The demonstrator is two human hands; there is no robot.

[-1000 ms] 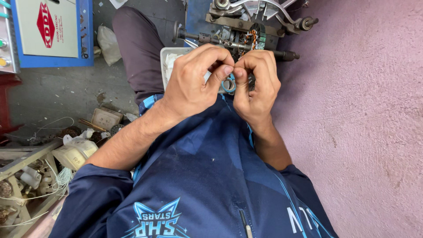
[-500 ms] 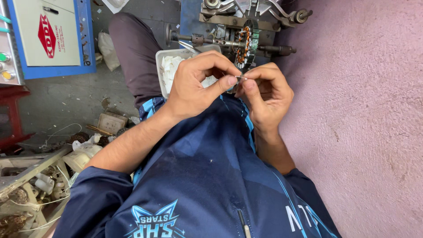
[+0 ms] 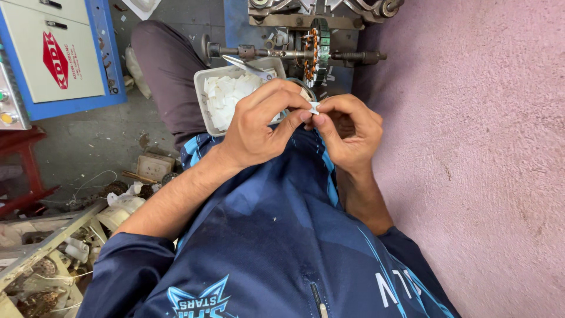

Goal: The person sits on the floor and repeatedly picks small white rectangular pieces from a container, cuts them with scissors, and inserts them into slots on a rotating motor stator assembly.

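Observation:
My left hand (image 3: 259, 126) and my right hand (image 3: 347, 132) meet in front of my chest, fingertips pinched together on a small white paper slip (image 3: 313, 108). Just beyond them a grey plastic tray (image 3: 203, 79) rests on my thigh, filled with several white paper pieces (image 3: 226, 97), with a pair of scissors (image 3: 247, 66) lying across it. Further off, a wound stator with copper coils (image 3: 311, 44) sits on a horizontal metal shaft (image 3: 353, 56) of a winding machine.
A blue-framed control box (image 3: 59, 56) stands at the upper left. Scrap parts, wires and white fittings (image 3: 70, 235) litter the grey floor at the lower left. A purple rough wall (image 3: 482, 147) fills the right side.
Both hands have dropped away from the shaft and drawn nearer my chest. The tray of paper pieces is now uncovered, and the white slip shows between my fingertips.

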